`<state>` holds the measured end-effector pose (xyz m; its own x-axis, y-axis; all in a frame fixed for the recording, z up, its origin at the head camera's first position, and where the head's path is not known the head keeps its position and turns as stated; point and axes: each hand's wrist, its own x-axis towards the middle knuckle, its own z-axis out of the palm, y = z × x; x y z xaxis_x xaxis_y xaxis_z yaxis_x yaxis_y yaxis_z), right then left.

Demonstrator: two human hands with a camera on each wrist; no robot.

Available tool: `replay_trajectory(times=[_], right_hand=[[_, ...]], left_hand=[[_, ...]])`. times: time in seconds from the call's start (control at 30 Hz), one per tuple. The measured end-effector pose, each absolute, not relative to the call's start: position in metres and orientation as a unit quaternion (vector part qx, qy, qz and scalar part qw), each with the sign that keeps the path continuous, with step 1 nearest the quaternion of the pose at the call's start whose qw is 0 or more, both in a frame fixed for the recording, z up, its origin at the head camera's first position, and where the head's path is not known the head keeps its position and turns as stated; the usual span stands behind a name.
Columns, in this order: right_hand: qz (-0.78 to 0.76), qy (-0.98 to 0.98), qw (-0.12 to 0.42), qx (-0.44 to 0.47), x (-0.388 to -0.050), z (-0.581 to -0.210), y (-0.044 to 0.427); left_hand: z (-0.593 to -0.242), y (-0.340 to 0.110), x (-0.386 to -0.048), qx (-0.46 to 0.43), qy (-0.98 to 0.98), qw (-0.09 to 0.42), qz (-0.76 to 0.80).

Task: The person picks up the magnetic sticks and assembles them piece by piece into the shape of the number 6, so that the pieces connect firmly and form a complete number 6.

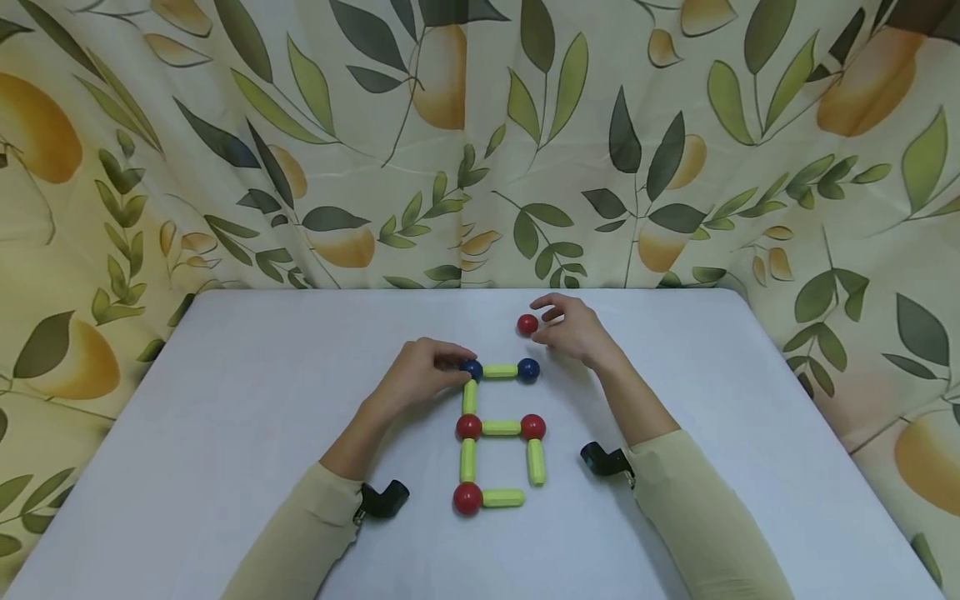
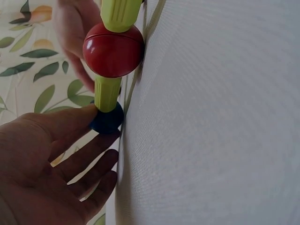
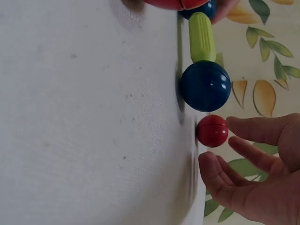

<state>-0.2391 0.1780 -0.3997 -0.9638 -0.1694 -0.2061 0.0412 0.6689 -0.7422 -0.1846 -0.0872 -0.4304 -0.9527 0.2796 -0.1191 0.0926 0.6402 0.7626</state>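
Note:
My left hand (image 1: 423,372) pinches a blue ball (image 1: 471,370) at the upper left corner of a figure of balls and yellow-green sticks. In the left wrist view the thumb lies at the blue ball (image 2: 108,121), where a stick (image 2: 107,93) meets it, with fingertips on the ball's other side. Beyond the figure's top, my right hand (image 1: 576,331) is beside a loose red ball (image 1: 527,324). The right wrist view shows its thumb and fingers spread around that red ball (image 3: 213,131), not closed on it. A second blue ball (image 1: 528,370) ends the top stick (image 1: 500,371).
Lower in the figure are red balls at the middle left (image 1: 468,427), middle right (image 1: 533,427) and bottom left (image 1: 467,498). One stick (image 1: 536,462) points down from the middle right ball; another stick (image 1: 503,497) runs right along the bottom. A patterned curtain (image 1: 480,192) hangs behind the white table (image 1: 247,400).

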Motion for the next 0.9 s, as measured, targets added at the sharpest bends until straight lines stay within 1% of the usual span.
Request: replay_trajectory(times=[0.27, 0.53, 0.9], right_hand=[[-0.407, 0.901, 0.145, -0.033, -0.250, -0.405, 0.176], [-0.404, 0.904, 0.133, -0.033, -0.252, -0.409, 0.173], [-0.409, 0.903, 0.132, -0.024, -0.252, -0.409, 0.173]], left_hand=[[-0.431, -0.085, -0.186, 0.095, 0.899, 0.117, 0.412], [-0.431, -0.087, -0.185, 0.099, 0.899, 0.110, 0.411], [-0.431, -0.086, -0.185, 0.097, 0.898, 0.112, 0.413]])
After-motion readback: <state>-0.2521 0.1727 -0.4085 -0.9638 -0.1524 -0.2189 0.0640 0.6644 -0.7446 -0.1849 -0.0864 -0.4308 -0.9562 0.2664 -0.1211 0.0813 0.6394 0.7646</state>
